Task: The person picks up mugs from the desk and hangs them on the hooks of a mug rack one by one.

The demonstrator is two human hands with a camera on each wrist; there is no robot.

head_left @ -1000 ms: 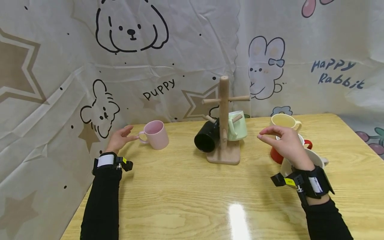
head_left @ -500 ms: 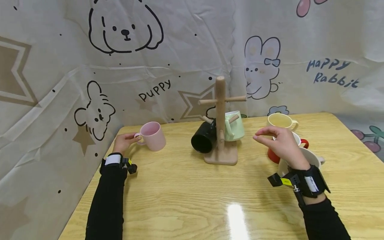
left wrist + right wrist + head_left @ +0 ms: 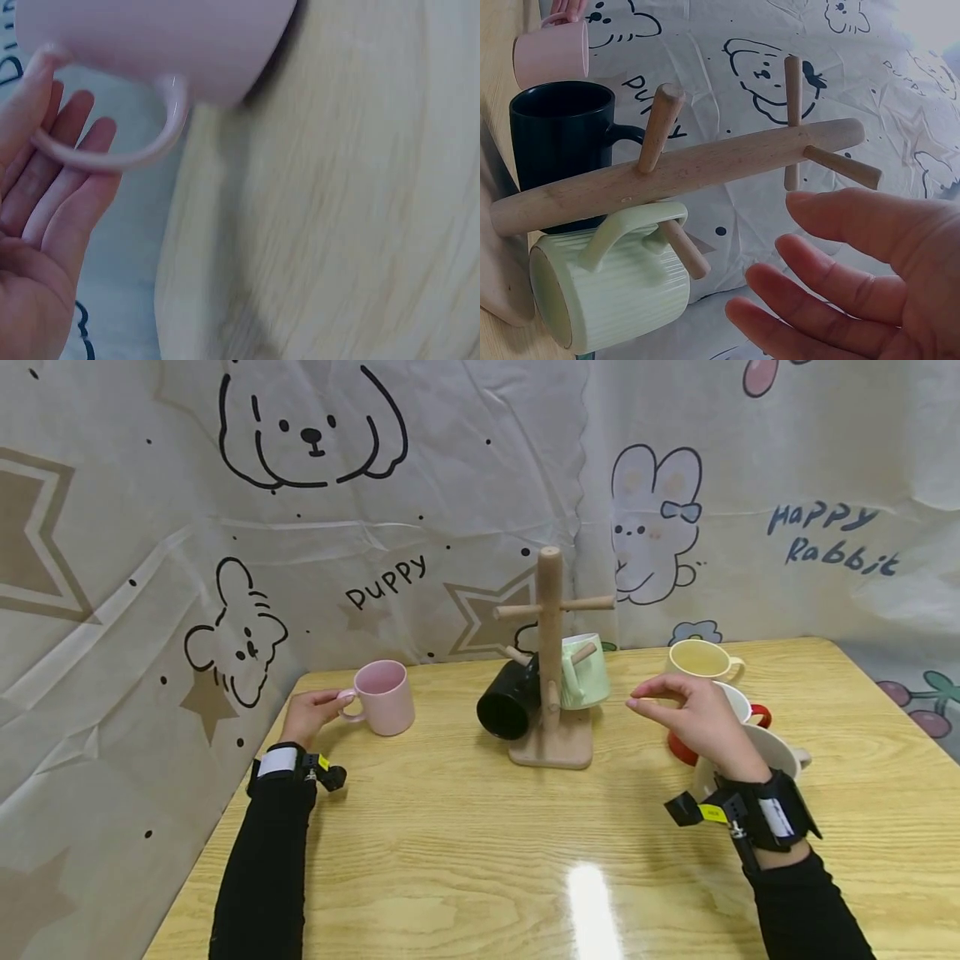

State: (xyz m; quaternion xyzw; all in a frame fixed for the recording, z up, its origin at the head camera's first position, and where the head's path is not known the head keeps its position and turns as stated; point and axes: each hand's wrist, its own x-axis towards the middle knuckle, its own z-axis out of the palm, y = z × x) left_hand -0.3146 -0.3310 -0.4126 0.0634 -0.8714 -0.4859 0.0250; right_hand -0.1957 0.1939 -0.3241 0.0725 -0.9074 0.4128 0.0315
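Left hand (image 3: 307, 717) pinches pink mug (image 3: 387, 700) near far-left corner of table (image 3: 420, 827); right-wrist view alone shows fingers (image 3: 838, 274) parted on right hand (image 3: 701, 722).

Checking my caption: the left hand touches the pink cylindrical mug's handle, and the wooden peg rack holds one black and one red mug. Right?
Not red: the right wrist view shows the wooden rack holding the black mug and a ribbed pale-green mug. The rest stands.
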